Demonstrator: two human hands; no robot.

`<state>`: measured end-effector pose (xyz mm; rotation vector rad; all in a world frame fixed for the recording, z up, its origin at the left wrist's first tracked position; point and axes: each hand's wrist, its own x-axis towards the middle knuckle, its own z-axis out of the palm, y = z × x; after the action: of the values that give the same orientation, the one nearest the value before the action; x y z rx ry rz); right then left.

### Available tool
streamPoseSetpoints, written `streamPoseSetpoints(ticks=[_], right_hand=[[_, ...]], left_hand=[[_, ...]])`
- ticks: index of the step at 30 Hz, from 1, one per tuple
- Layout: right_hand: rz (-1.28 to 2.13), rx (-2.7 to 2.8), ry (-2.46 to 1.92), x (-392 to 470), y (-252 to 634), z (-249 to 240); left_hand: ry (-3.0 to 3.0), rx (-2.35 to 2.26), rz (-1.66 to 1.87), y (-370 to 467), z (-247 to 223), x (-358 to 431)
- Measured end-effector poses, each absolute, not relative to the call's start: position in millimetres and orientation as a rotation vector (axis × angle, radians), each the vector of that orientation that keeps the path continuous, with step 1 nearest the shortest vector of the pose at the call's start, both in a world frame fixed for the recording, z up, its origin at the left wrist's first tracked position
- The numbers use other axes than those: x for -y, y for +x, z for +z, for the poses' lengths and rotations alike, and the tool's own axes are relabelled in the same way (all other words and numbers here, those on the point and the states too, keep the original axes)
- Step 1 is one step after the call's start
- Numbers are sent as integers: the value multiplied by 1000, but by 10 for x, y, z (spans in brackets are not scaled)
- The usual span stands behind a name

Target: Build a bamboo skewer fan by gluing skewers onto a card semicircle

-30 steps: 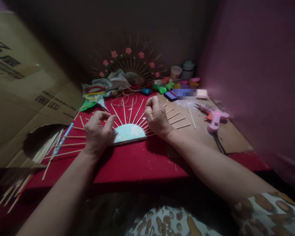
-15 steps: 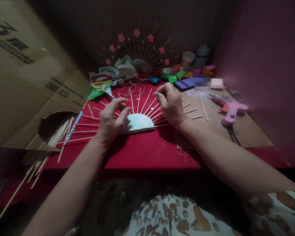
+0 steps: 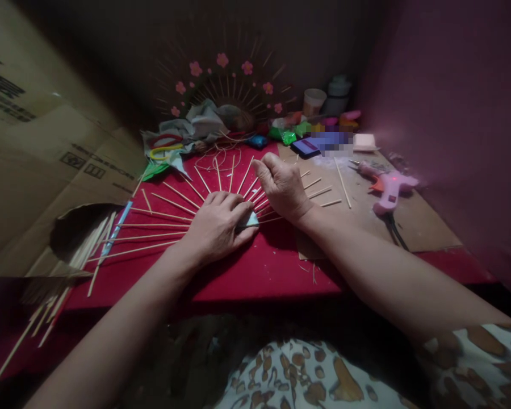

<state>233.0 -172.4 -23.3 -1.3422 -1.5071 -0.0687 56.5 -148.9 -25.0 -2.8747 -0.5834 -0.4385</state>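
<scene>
A half-round base [image 3: 250,220], pale blue-green, lies on the red cloth with thin wooden sticks [image 3: 173,193] fanning out from its curved side. My left hand [image 3: 217,224] covers most of this base, its fingers over the top and the thumb along the straight near edge. Over the right-hand sticks, my right hand [image 3: 283,184] is closed in a pinch, with thumb and forefinger beside the tip of one stick. Whatever sits between those fingertips is too small or hidden to make out.
At right, a pink glue gun [image 3: 394,190] rests on a cardboard sheet [image 3: 426,227] near a phone [image 3: 309,146]. Scissors [image 3: 166,149] and a flowered stick fan [image 3: 222,60] are behind. A cardboard box [image 3: 25,187] with loose sticks [image 3: 96,241] stands at left.
My left hand has moved right and come down over the half-round base, which was mostly exposed before. My right hand stays pinched above the sticks. The whole view has shifted slightly.
</scene>
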Motion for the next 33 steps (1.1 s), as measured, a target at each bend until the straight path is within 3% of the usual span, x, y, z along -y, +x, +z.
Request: streamPoseSetpoints(ticks=[30, 33], right_hand=[[-27, 1610, -1491, 1723, 2276, -235], [18, 1596, -1448, 1721, 2283, -250]], left_hand=[[-2789, 623, -509, 612, -304, 1572], [-2738, 634, -638, 570, -286, 1555]])
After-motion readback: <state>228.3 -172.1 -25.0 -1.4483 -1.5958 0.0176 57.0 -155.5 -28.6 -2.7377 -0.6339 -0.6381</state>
